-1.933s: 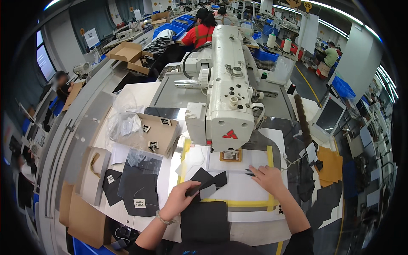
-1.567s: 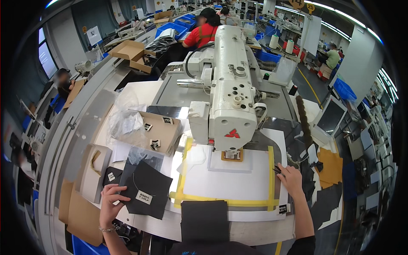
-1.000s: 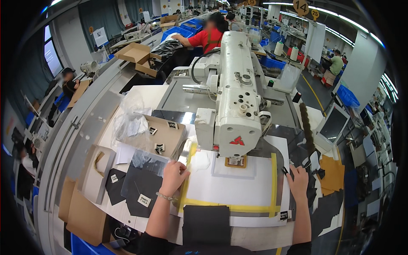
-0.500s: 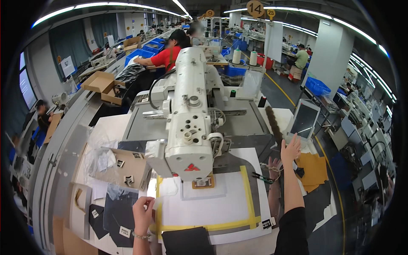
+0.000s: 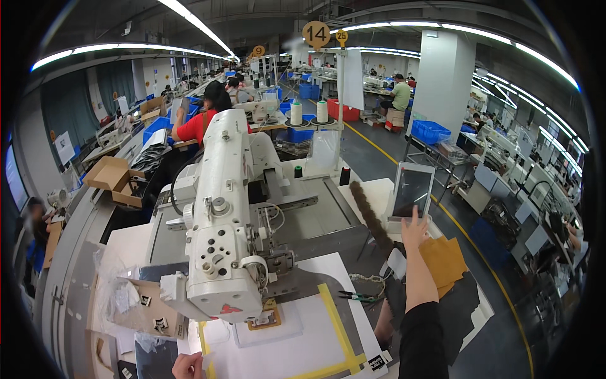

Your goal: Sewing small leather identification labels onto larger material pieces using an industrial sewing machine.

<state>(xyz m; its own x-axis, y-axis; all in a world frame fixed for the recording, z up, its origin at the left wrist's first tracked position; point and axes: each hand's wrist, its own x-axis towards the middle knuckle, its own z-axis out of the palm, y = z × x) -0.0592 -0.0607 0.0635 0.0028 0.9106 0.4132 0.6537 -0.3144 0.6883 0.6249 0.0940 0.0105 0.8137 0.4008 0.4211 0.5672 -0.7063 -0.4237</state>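
Note:
My right hand (image 5: 414, 230) reaches to a small tilted screen (image 5: 411, 189) on the right, index finger at its lower part, nothing held. My left hand (image 5: 188, 366), low at the frame's edge beside the template, has curled fingers; whatever they hold is hidden. The white sewing machine (image 5: 221, 177) stands over a white template sheet (image 5: 278, 347) with yellow tape borders and a small framed piece (image 5: 265, 316) under the head. Green-handled snips (image 5: 356, 295) lie right of the template, near a yellow fabric stack (image 5: 442, 265).
A cardboard tray (image 5: 142, 309) with small labels and plastic is at left, an open carton (image 5: 113, 183) behind it. Thread cones (image 5: 309, 112) and a blue bin (image 5: 429, 131) are further back. A co-worker in red (image 5: 196, 126) sits ahead; an aisle (image 5: 379, 145) runs along the right.
The view has lifted and turned right. My left hand left the black pieces for the template's edge. My right hand let go of the snips and moved up to the screen.

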